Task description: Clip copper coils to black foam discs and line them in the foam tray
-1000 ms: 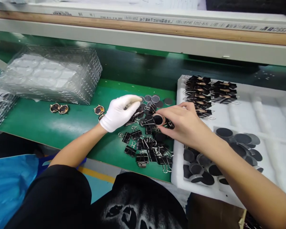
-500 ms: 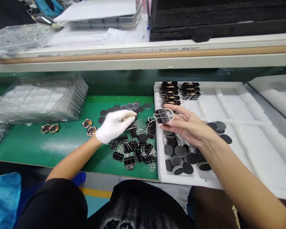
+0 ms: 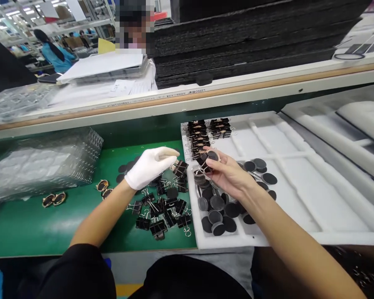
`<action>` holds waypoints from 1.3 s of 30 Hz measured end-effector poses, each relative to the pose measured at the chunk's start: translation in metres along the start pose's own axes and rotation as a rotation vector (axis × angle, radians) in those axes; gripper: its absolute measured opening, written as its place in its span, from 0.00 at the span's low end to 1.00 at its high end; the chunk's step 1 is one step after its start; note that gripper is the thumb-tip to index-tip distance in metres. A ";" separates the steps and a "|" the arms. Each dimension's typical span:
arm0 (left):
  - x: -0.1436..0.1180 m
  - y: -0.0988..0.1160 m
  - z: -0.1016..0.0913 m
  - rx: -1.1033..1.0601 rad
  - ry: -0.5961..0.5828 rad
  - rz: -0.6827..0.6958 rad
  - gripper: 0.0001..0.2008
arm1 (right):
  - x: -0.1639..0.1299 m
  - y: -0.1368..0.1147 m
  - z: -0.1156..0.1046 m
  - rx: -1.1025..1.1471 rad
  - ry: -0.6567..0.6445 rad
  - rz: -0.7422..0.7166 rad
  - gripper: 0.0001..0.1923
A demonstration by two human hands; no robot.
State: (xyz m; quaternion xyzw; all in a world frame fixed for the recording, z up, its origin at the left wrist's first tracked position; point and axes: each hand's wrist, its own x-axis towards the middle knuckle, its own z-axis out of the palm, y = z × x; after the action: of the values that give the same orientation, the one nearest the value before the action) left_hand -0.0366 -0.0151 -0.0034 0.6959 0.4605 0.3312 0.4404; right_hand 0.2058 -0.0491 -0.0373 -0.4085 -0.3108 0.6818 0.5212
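Note:
My right hand (image 3: 229,174), bare, holds a round dark disc with a black binder clip on it (image 3: 207,159) over the left end of the white foam tray (image 3: 299,207). My left hand (image 3: 149,166), in a white glove, hovers over a pile of black binder clips (image 3: 162,211) on the green mat. Its fingers are pinched together, and I make out nothing between them. One clip (image 3: 180,167) lies just right of its fingertips. Loose dark discs (image 3: 218,209) fill the tray's near left cell, with more (image 3: 262,170) beyond my right hand.
A row of clipped pieces (image 3: 205,131) sits at the tray's far left corner. A stack of clear blister trays (image 3: 43,166) stands at the left. Copper-rimmed round parts (image 3: 53,199) lie on the mat. A person (image 3: 134,29) works across the raised shelf (image 3: 187,101).
My view has tilted upward and shifted. My right hand has lifted the disc from the clip pile to over the tray, now with a clip on it. My left hand stays over the pile.

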 end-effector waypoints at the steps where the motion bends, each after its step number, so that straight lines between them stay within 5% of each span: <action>1: 0.000 -0.001 0.000 -0.058 0.008 -0.010 0.17 | 0.001 0.003 -0.001 -0.003 -0.011 -0.026 0.25; 8: -0.012 0.001 0.003 -0.197 0.176 -0.028 0.16 | -0.009 0.022 0.007 0.001 -0.126 -0.013 0.20; 13: -0.017 0.002 0.015 -0.192 0.282 0.030 0.12 | -0.021 0.029 0.015 -0.291 -0.327 -0.187 0.14; 18: -0.020 0.002 0.011 0.155 0.183 0.164 0.11 | -0.023 0.028 0.019 -0.411 -0.297 -0.374 0.07; 24: -0.020 0.001 -0.003 0.538 -0.182 0.231 0.15 | -0.025 0.016 0.010 -0.785 -0.238 -0.727 0.13; 27: -0.020 -0.001 -0.001 0.579 -0.139 0.352 0.23 | -0.026 0.011 0.005 -0.872 -0.302 -0.792 0.14; 34: -0.021 -0.004 0.003 0.685 -0.146 0.518 0.31 | -0.028 0.004 -0.001 -0.843 -0.450 -0.682 0.15; 39: -0.027 -0.006 0.013 0.729 -0.094 0.523 0.33 | -0.029 0.000 -0.001 -0.826 -0.512 -0.651 0.16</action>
State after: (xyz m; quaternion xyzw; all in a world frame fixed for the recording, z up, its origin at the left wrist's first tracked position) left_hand -0.0368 -0.0428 -0.0155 0.9128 0.3353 0.2155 0.0887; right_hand 0.2104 -0.0766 -0.0309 -0.2837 -0.7764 0.3857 0.4099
